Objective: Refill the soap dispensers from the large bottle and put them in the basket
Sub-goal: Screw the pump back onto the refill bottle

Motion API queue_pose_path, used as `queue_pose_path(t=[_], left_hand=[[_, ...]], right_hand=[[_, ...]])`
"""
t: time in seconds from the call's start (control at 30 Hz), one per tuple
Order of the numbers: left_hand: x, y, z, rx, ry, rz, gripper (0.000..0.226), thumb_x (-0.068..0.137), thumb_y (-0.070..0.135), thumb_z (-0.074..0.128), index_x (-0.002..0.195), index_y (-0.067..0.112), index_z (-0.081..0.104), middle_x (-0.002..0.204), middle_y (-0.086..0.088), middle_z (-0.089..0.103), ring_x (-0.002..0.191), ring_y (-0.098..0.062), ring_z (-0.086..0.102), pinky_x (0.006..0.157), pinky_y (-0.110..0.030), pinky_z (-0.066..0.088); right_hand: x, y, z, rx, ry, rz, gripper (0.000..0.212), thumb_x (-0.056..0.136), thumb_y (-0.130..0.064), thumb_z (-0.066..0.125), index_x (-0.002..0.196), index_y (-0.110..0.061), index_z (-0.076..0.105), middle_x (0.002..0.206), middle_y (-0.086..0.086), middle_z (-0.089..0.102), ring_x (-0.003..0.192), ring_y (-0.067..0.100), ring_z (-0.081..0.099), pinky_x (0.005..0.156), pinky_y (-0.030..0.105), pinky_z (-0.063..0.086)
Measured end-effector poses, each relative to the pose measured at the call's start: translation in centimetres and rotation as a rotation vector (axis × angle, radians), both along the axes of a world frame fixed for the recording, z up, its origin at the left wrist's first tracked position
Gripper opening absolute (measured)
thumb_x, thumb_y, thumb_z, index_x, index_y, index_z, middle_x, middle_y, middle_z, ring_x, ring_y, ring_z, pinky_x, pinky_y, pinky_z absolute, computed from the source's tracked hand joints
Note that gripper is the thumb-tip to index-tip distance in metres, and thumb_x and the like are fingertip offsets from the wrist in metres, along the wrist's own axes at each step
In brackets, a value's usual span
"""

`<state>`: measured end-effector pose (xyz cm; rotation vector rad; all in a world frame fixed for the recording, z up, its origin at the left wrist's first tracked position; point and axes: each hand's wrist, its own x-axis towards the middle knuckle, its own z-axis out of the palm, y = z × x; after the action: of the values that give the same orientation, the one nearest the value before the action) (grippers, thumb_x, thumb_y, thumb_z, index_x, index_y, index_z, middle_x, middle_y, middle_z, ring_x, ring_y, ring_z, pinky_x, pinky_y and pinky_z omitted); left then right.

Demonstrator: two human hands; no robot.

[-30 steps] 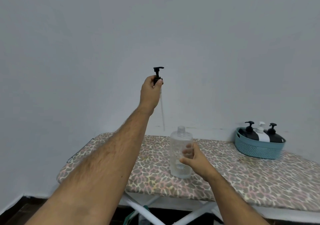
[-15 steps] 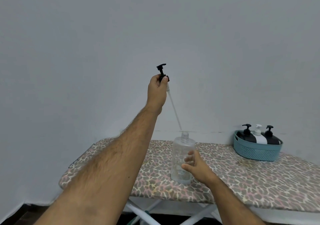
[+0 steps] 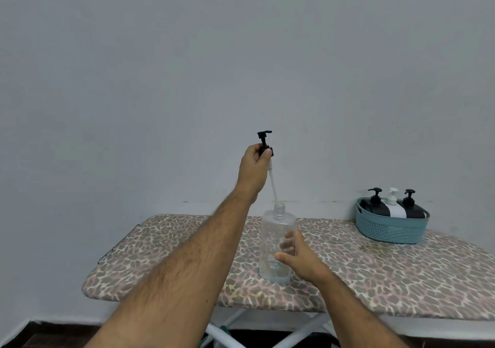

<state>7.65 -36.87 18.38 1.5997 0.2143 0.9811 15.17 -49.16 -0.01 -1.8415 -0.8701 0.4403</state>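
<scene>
Our left hand [image 3: 254,169] pinches the pump [image 3: 265,144], tube tip at the bottle [image 3: 277,243] mouth; our right hand [image 3: 296,256] grips that bottle, well left of the basket [image 3: 391,229].

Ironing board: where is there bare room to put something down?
Bare cover lies left of the clear bottle to the ironing board tip, and between bottle and teal basket. The basket itself is packed with three dispensers.

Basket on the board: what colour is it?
Teal basket, shown in the head view.
</scene>
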Motion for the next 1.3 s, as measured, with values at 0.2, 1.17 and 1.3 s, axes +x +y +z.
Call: queue_pose_path(t=[0.2,1.17,1.3], left_hand=[[0.2,-0.6,-3.6,0.175,0.196,-0.076,0.024,0.101,0.022,0.053,0.124,0.017,0.056,0.12,0.002,0.066,0.114,-0.01,0.06,0.091,-0.022,0.041],[-0.4,1.7,-9.2,0.268,0.321,0.026,0.037,0.074,0.029,0.084,0.108,0.019,0.073,0.101,0.009,0.074,0.103,-0.008,0.065,0.096,-0.033,0.049],[-0.1,1.3,-9.3,0.262,0.314,0.064,0.035,0.072,0.032,0.085,0.103,0.023,0.073,0.096,0.012,0.074,0.1,-0.008,0.065,0.094,-0.034,0.051]], right_hand=[[0.0,0.1,0.1,-0.002,-0.017,-0.003,0.052,0.09,-0.018,0.072,0.127,-0.02,0.036,0.121,0.002,0.053,0.11,0.019,0.058,0.094,0.036,0.053],[0.9,0.2,3.8,0.149,0.037,0.019,0.117,0.069,-0.034,0.09,0.157,-0.031,0.012,0.139,-0.001,0.043,0.128,0.017,0.049,0.102,0.038,0.047],[0.7,0.8,4.8,0.129,-0.119,-0.011,0.09,0.074,-0.036,0.086,0.148,-0.029,0.035,0.134,-0.006,0.049,0.122,0.015,0.052,0.092,0.031,0.045]])
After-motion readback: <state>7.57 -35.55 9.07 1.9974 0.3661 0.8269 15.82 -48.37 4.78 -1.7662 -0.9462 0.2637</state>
